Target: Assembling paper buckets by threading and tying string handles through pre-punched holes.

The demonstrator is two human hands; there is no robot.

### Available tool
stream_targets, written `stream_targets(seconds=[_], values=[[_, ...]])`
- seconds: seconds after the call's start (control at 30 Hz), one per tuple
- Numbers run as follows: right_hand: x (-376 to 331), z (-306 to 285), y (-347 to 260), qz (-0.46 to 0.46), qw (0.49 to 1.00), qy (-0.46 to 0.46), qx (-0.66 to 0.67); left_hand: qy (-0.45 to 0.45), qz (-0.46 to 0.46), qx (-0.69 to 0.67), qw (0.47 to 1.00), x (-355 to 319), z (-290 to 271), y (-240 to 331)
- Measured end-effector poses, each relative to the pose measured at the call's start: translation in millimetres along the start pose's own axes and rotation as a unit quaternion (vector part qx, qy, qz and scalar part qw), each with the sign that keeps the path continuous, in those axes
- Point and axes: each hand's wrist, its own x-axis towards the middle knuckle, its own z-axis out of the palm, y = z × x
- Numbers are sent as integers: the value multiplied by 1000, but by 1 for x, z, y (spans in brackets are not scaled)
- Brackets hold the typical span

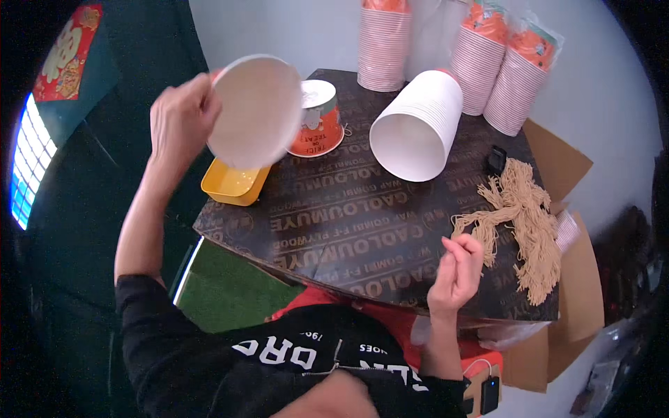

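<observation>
My left hand [182, 115] is raised at the left, closed round the rim of a paper bucket [256, 111]. The bucket is tilted, its pale open mouth facing me. Behind it on the table, an orange and grey printed paper bucket [317, 122] stands upside down, a bit of cord at its side. Low over the front right of the table, my right hand [458, 272] has its fingers pinched together; I cannot make out what is between them. Just beyond it lies a bundle of beige cords [526, 216], spread in loose strands.
A yellow plastic tray [235, 182] sits at the table's left corner. A stack of white buckets [418, 129] lies on its side mid-table. Tall wrapped bucket stacks [385, 49] stand along the wall. A small black object [496, 160] is beside the cords. Open cardboard [578, 279] stands at the right.
</observation>
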Motion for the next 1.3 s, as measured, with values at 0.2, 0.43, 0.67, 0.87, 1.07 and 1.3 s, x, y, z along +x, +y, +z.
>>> stream_targets(seconds=[0.2,0.43,0.67,0.87,1.07,1.3], values=[[-14,-11,13,4,1000,3,-27,-15,174,295,939,57,82,-65],[-22,-15,7,46,998,-17,-26,59,352,331,874,78,174,-11],[-20,-11,8,48,998,-45,-11,-22,382,265,885,60,197,30],[-18,-11,11,15,998,-56,-15,-28,387,236,891,46,180,60],[-19,-6,13,-1,996,-87,-14,-26,355,203,912,30,169,82],[9,39,0,-116,933,-335,-55,-16,344,169,924,30,171,84]])
